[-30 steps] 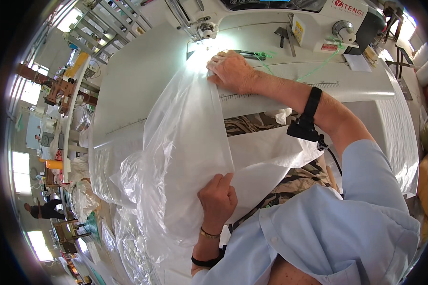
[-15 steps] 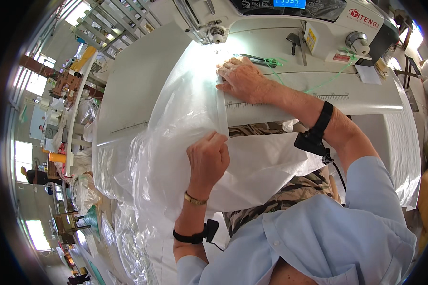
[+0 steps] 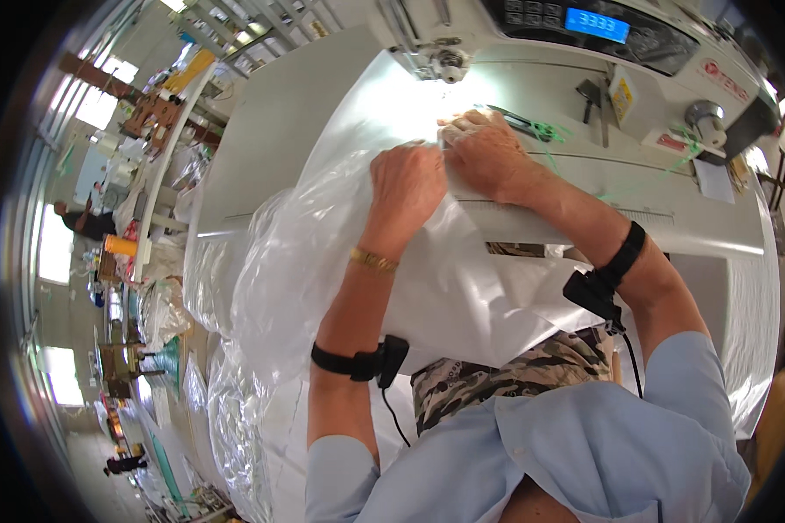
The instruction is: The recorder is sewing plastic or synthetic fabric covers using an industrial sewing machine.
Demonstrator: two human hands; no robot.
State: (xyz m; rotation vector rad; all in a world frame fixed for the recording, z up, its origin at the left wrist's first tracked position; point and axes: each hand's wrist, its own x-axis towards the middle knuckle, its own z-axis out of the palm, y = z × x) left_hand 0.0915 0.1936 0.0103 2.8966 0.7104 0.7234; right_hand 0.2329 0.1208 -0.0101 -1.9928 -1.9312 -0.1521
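Observation:
A large sheet of translucent white plastic film point(image 3: 314, 235) spreads over the sewing machine table and hangs down across my lap. My left hand point(image 3: 407, 183) is closed on the film's edge, just in front of the lit needle area. Right beside it, my right hand point(image 3: 484, 152) has its fingers bent together on the same edge, nearer the needle. Above them is the head of a sewing machine point(image 3: 449, 63), its lamp glaring white on the film. The glare hides the presser foot and the fingertips.
Thread snips point(image 3: 519, 122) with tangled green thread point(image 3: 549, 132) lie right of my right hand. Further right are a small black-headed tool point(image 3: 590, 98) and a handwheel-like knob point(image 3: 706, 120). More film lies bunched at left point(image 3: 235, 418). Two people stand far off at left.
My left hand has moved up along the film to beside my right hand, drawing the film with it. The right hand stays near the needle. The whole view has shifted slightly.

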